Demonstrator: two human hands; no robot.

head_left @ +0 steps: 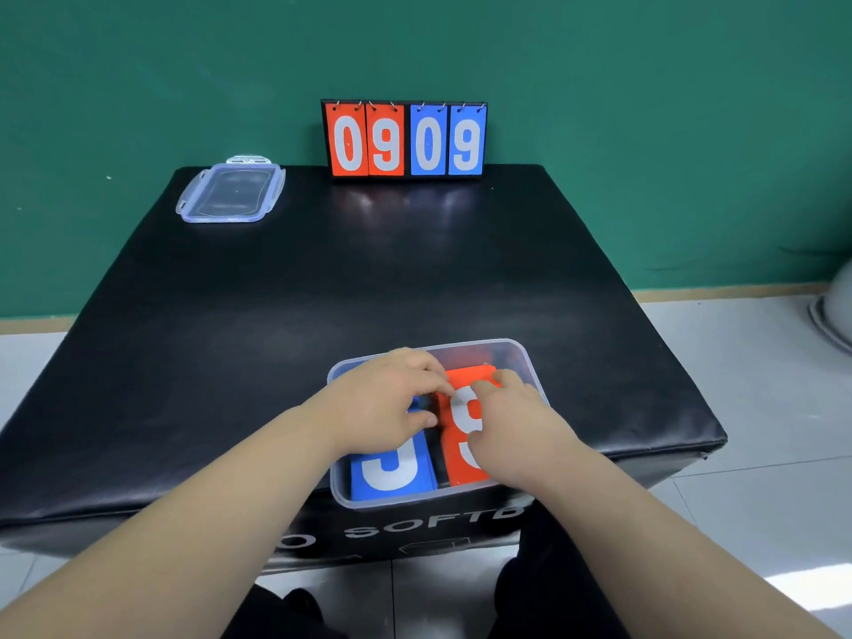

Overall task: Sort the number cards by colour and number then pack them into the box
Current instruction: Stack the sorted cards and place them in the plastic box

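Clear box (417, 500) sits at near edge of tabletop (322, 279). Inside: blue cards (392, 472) left, red cards (454, 472) right. Left hand (387, 403) and right hand (516, 422) are curled over the red stack; whether either has a firm hold, cannot tell. Cards judged light, stiff, slick: pinch long edges

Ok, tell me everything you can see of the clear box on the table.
The box is a clear plastic tub with rounded corners, standing upright near the front edge of the black table. It is open; its lid lies at the far left corner. Inside, a blue number card and a red number card lie side by side. The left hand and right hand reach in onto the cards.
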